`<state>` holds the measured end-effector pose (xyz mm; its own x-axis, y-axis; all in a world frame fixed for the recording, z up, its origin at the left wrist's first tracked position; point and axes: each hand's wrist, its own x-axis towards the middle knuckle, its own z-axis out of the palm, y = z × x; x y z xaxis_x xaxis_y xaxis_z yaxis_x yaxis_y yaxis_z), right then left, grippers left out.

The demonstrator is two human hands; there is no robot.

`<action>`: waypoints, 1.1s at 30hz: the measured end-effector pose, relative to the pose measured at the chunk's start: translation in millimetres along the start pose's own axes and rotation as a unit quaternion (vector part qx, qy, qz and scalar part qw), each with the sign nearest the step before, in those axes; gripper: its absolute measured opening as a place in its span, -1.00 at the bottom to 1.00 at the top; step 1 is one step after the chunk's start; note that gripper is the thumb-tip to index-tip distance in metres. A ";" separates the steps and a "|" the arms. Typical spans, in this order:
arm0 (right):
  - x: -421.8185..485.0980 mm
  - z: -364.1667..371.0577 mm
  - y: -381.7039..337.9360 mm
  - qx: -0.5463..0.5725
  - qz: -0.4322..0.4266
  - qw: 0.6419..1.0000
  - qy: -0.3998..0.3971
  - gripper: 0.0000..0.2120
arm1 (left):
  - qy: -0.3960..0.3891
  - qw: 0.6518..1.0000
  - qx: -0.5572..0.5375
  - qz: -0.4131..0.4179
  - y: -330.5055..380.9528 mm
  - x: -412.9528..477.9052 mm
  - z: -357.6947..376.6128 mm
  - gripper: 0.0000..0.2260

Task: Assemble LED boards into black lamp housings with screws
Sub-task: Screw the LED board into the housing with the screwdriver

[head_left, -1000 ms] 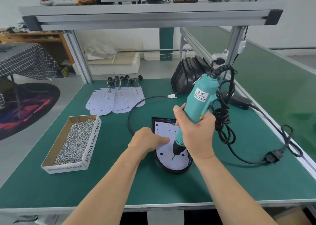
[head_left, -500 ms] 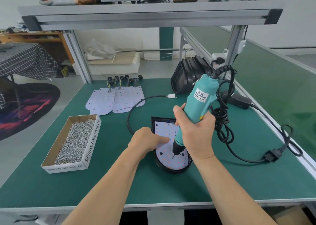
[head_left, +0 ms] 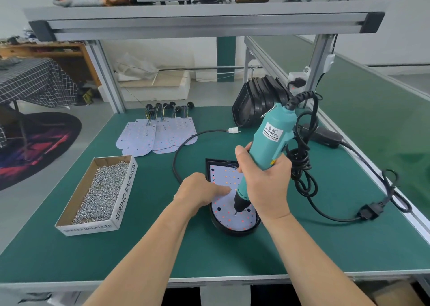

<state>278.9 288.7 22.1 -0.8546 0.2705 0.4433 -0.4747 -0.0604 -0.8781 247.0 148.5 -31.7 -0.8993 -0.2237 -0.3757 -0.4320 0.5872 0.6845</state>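
Near the workbench's front edge, the right hand grips the electric screwdriver, its bit on the LED board in the black lamp housing. The left hand presses the board flat. Best to hold the driver square to it.

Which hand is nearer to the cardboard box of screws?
Left. The left hand rests on the LED board, right of the box; the right hand grips the screwdriver farther right.
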 end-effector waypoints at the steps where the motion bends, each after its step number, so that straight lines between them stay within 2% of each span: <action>1: -0.7 -0.5 0.6 0.003 0.000 1.000 0.001 -0.71 | -0.001 1.000 -0.002 0.000 -0.2 0.1 0.2 -0.53; 5: -2.6 0.2 1.9 0.003 0.011 1.000 -0.004 -0.59 | 0.002 1.000 0.003 -0.003 0.9 -2.8 0.3 -0.56; 9: -0.8 3.9 0.3 0.004 0.018 1.000 -0.008 -0.58 | 0.005 1.000 0.015 -0.005 3.3 -6.8 -1.0 -0.58; 13: -0.1 0.0 -1.0 0.013 0.015 1.000 -0.011 -0.62 | 0.005 1.000 0.011 -0.001 3.8 -7.4 -1.5 -0.56; 15: 0.9 -0.9 -7.8 0.015 0.005 0.999 -0.030 -0.72 | 0.004 1.000 0.009 -0.003 4.2 -7.1 -1.7 -0.55; 19: 22.2 3.8 -33.8 0.085 -0.044 0.994 -0.051 -0.76 | -0.001 1.000 -0.009 0.004 4.1 -8.1 -2.8 -0.56; 22: 38.9 7.9 -44.6 0.121 -0.055 0.991 -0.018 -0.78 | 0.013 1.000 0.009 0.024 -0.5 -10.2 -3.2 -0.50; 25: 42.4 11.2 -39.5 0.132 -0.031 0.990 0.028 -0.79 | 0.047 0.998 0.024 0.015 -4.8 -18.8 -8.7 -0.44; 27: 40.6 11.8 -33.9 0.139 -0.005 0.989 0.052 -0.79 | 0.086 0.996 -0.021 0.015 -10.0 -21.3 -15.2 -0.47; 28: 39.7 11.4 -31.3 0.142 0.006 0.988 0.062 -0.79 | 0.101 0.991 -0.079 0.022 -12.5 -21.7 -20.2 -0.55; 29: 39.0 10.8 -29.0 0.143 0.016 0.987 0.072 -0.78 | 0.105 0.977 -0.182 0.019 -13.7 -22.7 -26.5 -0.68; 30: 37.9 10.1 -27.2 0.142 0.025 0.986 0.081 -0.78 | 0.095 0.947 -0.307 0.003 -13.8 -25.7 -33.8 -0.82; 31: 37.2 9.6 -25.8 0.141 0.034 0.985 0.090 -0.79 | 0.060 0.898 -0.434 -0.022 -12.4 -30.8 -40.5 -0.82; 32: 36.6 9.2 -24.8 0.140 0.043 0.984 0.102 -0.80 | 0.016 0.838 -0.545 -0.036 -11.5 -35.4 -45.6 -0.75; 33: 36.5 9.2 -24.5 0.142 0.051 0.982 0.115 -0.80 | -0.015 0.791 -0.611 -0.039 -11.2 -38.2 -49.0 -0.70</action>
<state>257.4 291.2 61.5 -0.8460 0.4568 0.2750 -0.4567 -0.3546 -0.8159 282.8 112.4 5.6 -0.8727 -0.1931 -0.4484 -0.2451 -0.6211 0.7444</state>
